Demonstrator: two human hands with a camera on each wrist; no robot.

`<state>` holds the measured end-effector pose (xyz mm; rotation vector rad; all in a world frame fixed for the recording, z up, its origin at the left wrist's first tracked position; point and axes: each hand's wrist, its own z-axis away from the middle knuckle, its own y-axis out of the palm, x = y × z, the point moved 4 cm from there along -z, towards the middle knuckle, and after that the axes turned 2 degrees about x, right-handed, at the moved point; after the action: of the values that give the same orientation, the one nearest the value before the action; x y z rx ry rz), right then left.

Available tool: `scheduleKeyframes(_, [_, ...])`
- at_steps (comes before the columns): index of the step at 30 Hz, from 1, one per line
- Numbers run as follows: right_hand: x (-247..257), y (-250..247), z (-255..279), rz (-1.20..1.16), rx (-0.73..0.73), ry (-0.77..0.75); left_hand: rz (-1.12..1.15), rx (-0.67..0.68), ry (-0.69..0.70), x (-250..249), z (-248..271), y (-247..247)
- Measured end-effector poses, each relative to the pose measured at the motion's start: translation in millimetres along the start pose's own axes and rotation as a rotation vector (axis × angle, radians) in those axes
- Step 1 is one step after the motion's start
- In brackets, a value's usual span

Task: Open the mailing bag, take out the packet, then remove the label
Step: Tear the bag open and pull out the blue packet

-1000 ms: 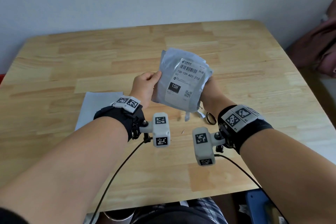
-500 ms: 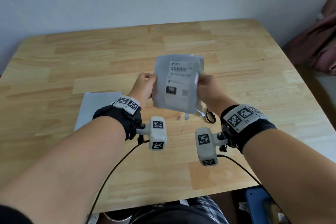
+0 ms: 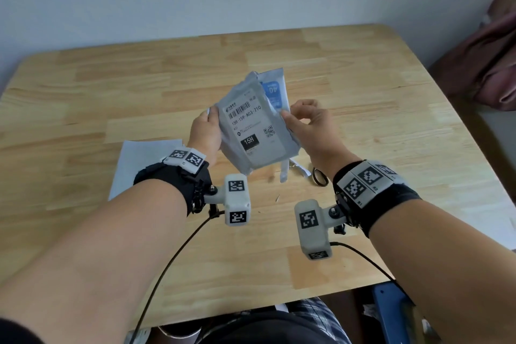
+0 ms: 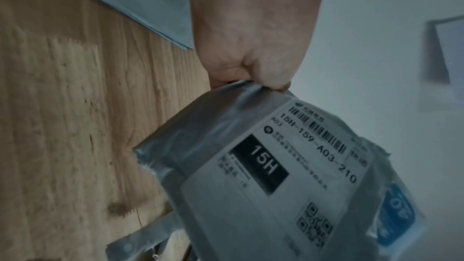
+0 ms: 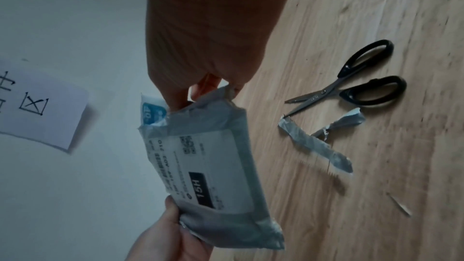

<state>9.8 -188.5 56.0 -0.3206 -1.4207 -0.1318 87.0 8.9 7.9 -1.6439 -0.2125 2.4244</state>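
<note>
your left hand pinches one side edge of the grey mailing bag, its grip pressed on the plastic so the bag hangs clear of the surface with the label facing you. your right hand pinches at the cut end, where the packet with its blue panel pokes out; whether that grip has the packet or only the bag's lip, i cannot tell. holding opposite ends lets you pull one against the other, so the packet likely slides free next. scissors and a trimmed strip lie below on the surface. the label is not yet peeled.
</note>
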Motion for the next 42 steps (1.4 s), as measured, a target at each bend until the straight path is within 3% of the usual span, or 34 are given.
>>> scheduleKeyframes(3, [0, 1, -4, -0.087, 0.088, 0.088, -0.097, -0.013, 0.090, -15, 7, 6])
scheduleKeyframes(7, [10, 3, -9, -0.030, 0.166, 0.078, -0.120, 0.019, 0.193, -27, 13, 7])
scheduleKeyframes(13, [8, 1, -14, -0.088, 0.080, 0.144, 0.143, 0.442, -0.048, -23, 19, 19])
scheduleKeyframes(15, [4, -1, -15, -0.095, 0.013, 0.147, 0.151, 0.526, -0.113, -21, 23, 18])
scheduleKeyframes(17, [-2, -4, -17, -0.101, -0.070, 0.159, 0.101, 0.465, -0.064, -22, 19, 14])
scheduleKeyframes(20, [-9, -6, -20, -0.089, -0.107, 0.173, -0.223, 0.179, 0.195, -29, 9, 4])
scheduleKeyframes(22, [-11, -5, -20, -0.070, -0.081, 0.191, -0.377, 0.091, 0.315, -31, 7, 4])
scheduleKeyframes(29, [-19, -3, -20, -0.044, -0.074, 0.217, -0.408, 0.085, 0.359, -25, 7, 9])
scheduleKeyframes(33, [-24, -8, -19, -0.027, -0.129, 0.218, -0.239, 0.319, 0.145, -15, 4, 13])
scheduleKeyframes(36, [-23, -9, -17, -0.144, -0.067, 0.238, -0.245, 0.405, 0.067, -14, 3, 13])
scheduleKeyframes(39, [-20, -7, -18, -0.186, -0.021, 0.232, -0.263, 0.435, 0.121, -28, 11, 17])
scheduleKeyframes(42, [-13, -4, -21, -0.154, -0.033, 0.201, -0.343, 0.289, 0.264, -34, 10, 16])
